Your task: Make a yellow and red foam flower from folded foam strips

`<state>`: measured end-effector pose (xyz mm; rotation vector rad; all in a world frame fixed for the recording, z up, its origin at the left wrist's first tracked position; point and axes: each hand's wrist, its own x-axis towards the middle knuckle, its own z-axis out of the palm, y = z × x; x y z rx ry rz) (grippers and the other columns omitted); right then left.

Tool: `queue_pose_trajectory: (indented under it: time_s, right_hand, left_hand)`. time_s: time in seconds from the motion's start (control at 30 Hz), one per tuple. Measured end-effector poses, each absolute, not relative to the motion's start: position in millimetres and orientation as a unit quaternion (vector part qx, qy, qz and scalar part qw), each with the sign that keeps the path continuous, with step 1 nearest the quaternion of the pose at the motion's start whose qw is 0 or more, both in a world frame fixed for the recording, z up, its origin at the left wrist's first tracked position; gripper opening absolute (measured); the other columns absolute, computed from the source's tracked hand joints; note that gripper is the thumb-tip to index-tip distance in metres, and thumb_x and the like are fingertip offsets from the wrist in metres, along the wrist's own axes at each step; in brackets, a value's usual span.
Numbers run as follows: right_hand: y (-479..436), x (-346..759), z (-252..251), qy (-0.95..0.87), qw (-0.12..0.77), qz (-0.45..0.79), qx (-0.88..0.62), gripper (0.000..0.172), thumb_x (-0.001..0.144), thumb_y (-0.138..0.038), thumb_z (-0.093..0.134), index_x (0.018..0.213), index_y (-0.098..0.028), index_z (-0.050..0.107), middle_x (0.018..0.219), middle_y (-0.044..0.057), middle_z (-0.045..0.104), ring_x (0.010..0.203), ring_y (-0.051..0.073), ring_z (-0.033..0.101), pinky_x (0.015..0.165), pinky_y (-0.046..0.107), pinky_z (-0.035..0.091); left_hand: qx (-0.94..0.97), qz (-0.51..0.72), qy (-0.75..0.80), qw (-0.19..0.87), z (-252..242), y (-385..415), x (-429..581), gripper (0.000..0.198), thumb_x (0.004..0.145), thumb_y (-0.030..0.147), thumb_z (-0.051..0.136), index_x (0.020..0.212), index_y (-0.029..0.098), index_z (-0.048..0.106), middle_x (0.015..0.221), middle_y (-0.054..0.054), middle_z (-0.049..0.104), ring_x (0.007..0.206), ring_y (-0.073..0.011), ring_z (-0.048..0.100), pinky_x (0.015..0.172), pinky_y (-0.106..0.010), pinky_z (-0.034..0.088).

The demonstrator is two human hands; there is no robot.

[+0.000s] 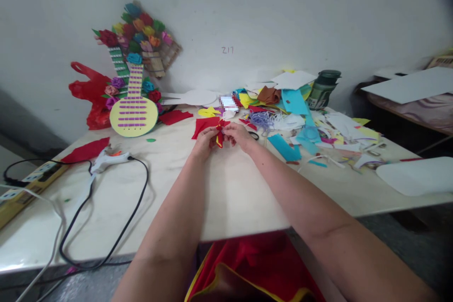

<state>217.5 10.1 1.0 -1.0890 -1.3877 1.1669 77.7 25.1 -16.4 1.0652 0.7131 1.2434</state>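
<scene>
Above the middle of the table, my left hand [206, 143] and my right hand [238, 136] meet at a small red-and-yellow piece [220, 138], cloth or crepe paper by its look. Fingers of both hands are closed on it, the left from one side and the right from the other. Just behind them lies a flat red sheet [203, 126]. Black scissor handles [254, 136] show beside my right wrist, partly hidden by it. The fingertips cover much of the small piece, so its full shape cannot be made out.
A white glue gun [109, 160] with a black cord lies left, near a yellow power strip [33, 184]. Behind it stand a round yellow paper instrument [133, 117] and paper flowers [138, 28]. Paper scraps [297, 104] and a dark green bottle [323, 88] crowd the right.
</scene>
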Motion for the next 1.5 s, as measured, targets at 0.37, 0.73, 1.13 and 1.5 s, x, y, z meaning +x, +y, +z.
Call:
queue_pose_trajectory:
  time_s: [0.37, 0.73, 1.13, 1.5]
  right_hand:
    - [3.8, 213.2, 6.6, -0.575, 0.46, 0.466, -0.491, 0.006, 0.072, -0.013, 0.056, 0.073, -0.017, 0.052, 0.049, -0.006, 0.057, 0.035, 0.005, 0.042, 0.033, 0.016, 0.031]
    - [5.1, 214.0, 3.6, -0.581, 0.462, 0.475, -0.473, 0.008, 0.071, -0.014, 0.057, 0.074, -0.018, 0.051, 0.05, -0.006, 0.057, 0.036, 0.006, 0.042, 0.035, 0.017, 0.031]
    - [2.9, 217.2, 2.4, -0.786, 0.386, 0.051, -0.48, 0.02, 0.079, -0.023, 0.055, 0.094, -0.025, 0.07, 0.09, 0.002, 0.071, 0.083, 0.017, 0.062, 0.075, 0.028, 0.042]
    - [0.0, 222.0, 9.3, -0.842, 0.265, -0.105, -0.458, 0.031, 0.09, -0.024, 0.04, 0.097, -0.022, 0.07, 0.089, 0.008, 0.07, 0.082, 0.017, 0.058, 0.067, 0.026, 0.035]
  left_hand:
    - [0.46, 0.545, 0.315, 0.626, -15.7, 24.8, 76.1, 0.011, 0.063, 0.021, 0.063, 0.065, 0.016, 0.054, 0.053, -0.001, 0.059, 0.047, -0.0139, 0.056, 0.042, -0.023, 0.037]
    - [0.459, 0.543, 0.309, 0.632, -17.4, 26.5, 75.4, 0.011, 0.062, 0.022, 0.063, 0.066, 0.015, 0.056, 0.057, -0.001, 0.06, 0.05, -0.0139, 0.057, 0.049, -0.025, 0.043]
    - [0.395, 0.581, 0.3, 0.645, -20.4, 30.2, 75.8, 0.011, 0.059, 0.018, 0.066, 0.068, 0.014, 0.06, 0.065, -0.002, 0.062, 0.063, -0.0139, 0.059, 0.066, -0.028, 0.05]
    - [0.342, 0.56, 0.338, 0.675, -5.2, 19.8, 80.7, 0.009, 0.063, 0.015, 0.053, 0.07, 0.014, 0.06, 0.068, -0.005, 0.066, 0.066, -0.017, 0.062, 0.063, -0.031, 0.054]
